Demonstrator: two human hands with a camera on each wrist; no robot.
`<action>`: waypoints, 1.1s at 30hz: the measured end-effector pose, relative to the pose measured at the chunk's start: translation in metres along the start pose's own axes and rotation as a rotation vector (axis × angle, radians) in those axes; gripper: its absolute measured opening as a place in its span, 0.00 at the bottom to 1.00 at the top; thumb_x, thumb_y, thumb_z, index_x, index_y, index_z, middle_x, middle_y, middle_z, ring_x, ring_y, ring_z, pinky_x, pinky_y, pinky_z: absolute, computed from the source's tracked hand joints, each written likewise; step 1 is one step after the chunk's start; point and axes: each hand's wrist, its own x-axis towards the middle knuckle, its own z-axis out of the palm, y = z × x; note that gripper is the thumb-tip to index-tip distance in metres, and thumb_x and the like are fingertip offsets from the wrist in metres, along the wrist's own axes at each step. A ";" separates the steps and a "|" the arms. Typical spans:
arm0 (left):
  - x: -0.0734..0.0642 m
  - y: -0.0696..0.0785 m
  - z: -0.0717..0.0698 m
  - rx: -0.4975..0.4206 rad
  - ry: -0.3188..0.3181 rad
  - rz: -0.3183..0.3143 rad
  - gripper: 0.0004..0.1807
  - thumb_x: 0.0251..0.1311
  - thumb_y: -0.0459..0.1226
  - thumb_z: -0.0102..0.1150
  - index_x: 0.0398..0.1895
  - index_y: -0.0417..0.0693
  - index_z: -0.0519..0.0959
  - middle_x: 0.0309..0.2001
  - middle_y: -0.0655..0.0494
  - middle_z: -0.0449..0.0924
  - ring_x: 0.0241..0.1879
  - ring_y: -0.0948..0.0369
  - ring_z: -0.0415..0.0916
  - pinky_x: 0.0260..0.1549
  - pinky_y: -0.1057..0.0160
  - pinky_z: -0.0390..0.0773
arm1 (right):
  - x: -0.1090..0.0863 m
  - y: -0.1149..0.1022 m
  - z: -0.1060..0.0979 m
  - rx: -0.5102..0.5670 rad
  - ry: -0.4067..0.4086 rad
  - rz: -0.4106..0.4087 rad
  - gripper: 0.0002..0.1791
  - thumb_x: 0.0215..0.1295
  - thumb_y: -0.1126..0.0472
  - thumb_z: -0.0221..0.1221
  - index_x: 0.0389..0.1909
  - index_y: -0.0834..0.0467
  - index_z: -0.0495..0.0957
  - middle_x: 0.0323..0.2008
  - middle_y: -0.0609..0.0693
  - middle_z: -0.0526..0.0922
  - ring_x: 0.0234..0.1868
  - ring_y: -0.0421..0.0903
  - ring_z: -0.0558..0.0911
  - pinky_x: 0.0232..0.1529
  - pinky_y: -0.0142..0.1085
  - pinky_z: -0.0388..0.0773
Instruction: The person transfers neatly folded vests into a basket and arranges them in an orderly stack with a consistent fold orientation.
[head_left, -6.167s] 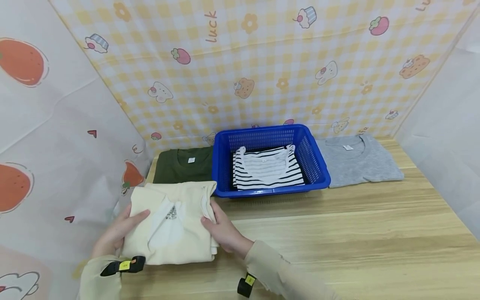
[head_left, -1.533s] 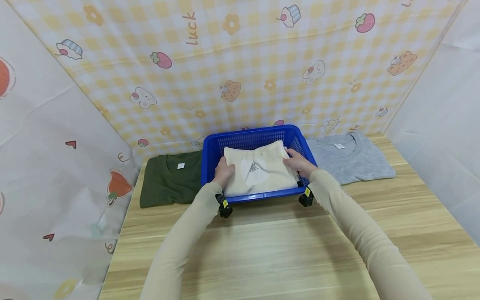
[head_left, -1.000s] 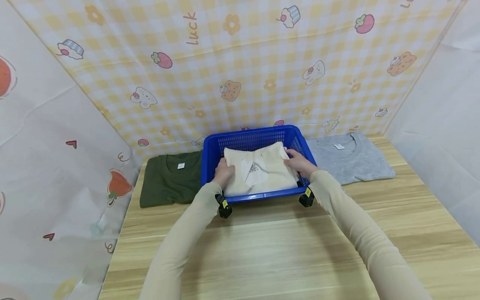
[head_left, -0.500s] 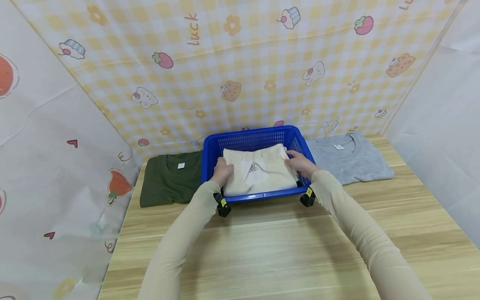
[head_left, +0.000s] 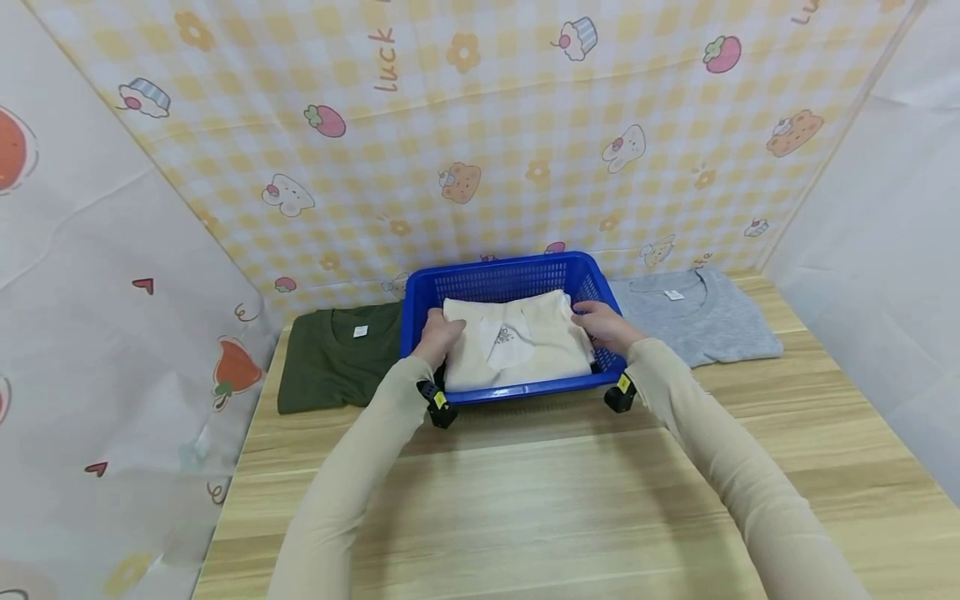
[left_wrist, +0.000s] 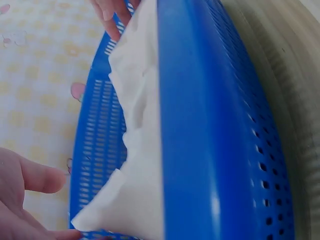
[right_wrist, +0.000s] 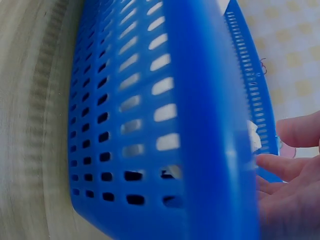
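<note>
A folded cream T-shirt (head_left: 547, 358) with a dark print at its neck lies inside the blue plastic basket (head_left: 525, 389). My left hand (head_left: 438, 337) is at the shirt's left edge, and in the left wrist view its thumb (left_wrist: 42, 178) stands away from the cloth with the fingers spread. At the opposite edge is my right hand (head_left: 606, 327). The right wrist view shows that thumb (right_wrist: 300, 131) apart from the fingers (right_wrist: 280, 166), which reach down past the basket rim beside the shirt. The striped shirt beneath is hidden by the cream one.
A folded dark green T-shirt (head_left: 330, 375) lies left of the basket, a folded grey T-shirt (head_left: 712, 329) right of it. All rest on the wooden table (head_left: 525, 500). A yellow checked cloth (head_left: 360, 167) hangs close behind, with white sheets at both sides.
The cream T-shirt went from the table's left side into the basket, over the striped shirt. In the last half second both hands loosened and drew slightly outward, letting go of it.
</note>
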 end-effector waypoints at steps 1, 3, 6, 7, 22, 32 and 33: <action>-0.001 0.002 0.001 0.003 -0.003 0.005 0.32 0.64 0.40 0.45 0.67 0.43 0.46 0.66 0.42 0.52 0.64 0.49 0.54 0.59 0.49 0.60 | -0.001 0.000 -0.002 -0.001 0.000 -0.007 0.29 0.72 0.59 0.38 0.70 0.62 0.43 0.69 0.63 0.46 0.67 0.58 0.52 0.62 0.54 0.56; -0.005 0.007 0.002 0.015 -0.001 0.016 0.35 0.64 0.42 0.45 0.69 0.45 0.43 0.68 0.43 0.48 0.66 0.49 0.50 0.61 0.49 0.57 | -0.004 0.000 -0.005 -0.003 -0.006 -0.029 0.29 0.72 0.60 0.38 0.70 0.63 0.43 0.68 0.63 0.47 0.67 0.59 0.53 0.62 0.53 0.56; -0.014 0.017 0.008 0.037 0.006 0.046 0.38 0.63 0.44 0.47 0.70 0.47 0.41 0.69 0.44 0.44 0.67 0.48 0.46 0.62 0.49 0.55 | -0.009 0.002 -0.011 0.007 -0.020 -0.074 0.29 0.71 0.61 0.38 0.69 0.64 0.43 0.68 0.64 0.47 0.67 0.59 0.54 0.62 0.53 0.56; -0.018 0.020 0.011 0.050 0.012 0.062 0.39 0.63 0.45 0.48 0.70 0.47 0.41 0.70 0.44 0.44 0.68 0.48 0.45 0.62 0.48 0.55 | -0.011 0.003 -0.014 0.007 -0.026 -0.092 0.29 0.71 0.61 0.38 0.69 0.65 0.42 0.68 0.65 0.47 0.67 0.60 0.53 0.62 0.53 0.56; -0.072 0.076 0.081 -0.008 -0.105 0.307 0.39 0.60 0.43 0.53 0.70 0.46 0.47 0.69 0.46 0.47 0.68 0.50 0.46 0.62 0.52 0.55 | -0.054 0.009 -0.088 0.076 0.111 -0.201 0.32 0.71 0.59 0.40 0.69 0.65 0.38 0.68 0.67 0.42 0.68 0.62 0.47 0.64 0.52 0.51; -0.111 0.112 0.164 -0.029 -0.207 0.343 0.36 0.57 0.42 0.57 0.67 0.46 0.54 0.66 0.49 0.58 0.65 0.56 0.56 0.61 0.60 0.60 | -0.071 0.034 -0.153 0.024 0.168 -0.154 0.38 0.71 0.53 0.39 0.69 0.65 0.30 0.68 0.70 0.35 0.67 0.65 0.42 0.64 0.55 0.48; -0.113 0.114 0.172 -0.022 -0.212 0.343 0.36 0.56 0.43 0.58 0.67 0.46 0.55 0.65 0.50 0.60 0.64 0.56 0.57 0.60 0.61 0.61 | -0.072 0.037 -0.159 0.013 0.173 -0.143 0.38 0.71 0.52 0.39 0.68 0.65 0.28 0.68 0.69 0.33 0.67 0.65 0.41 0.64 0.55 0.47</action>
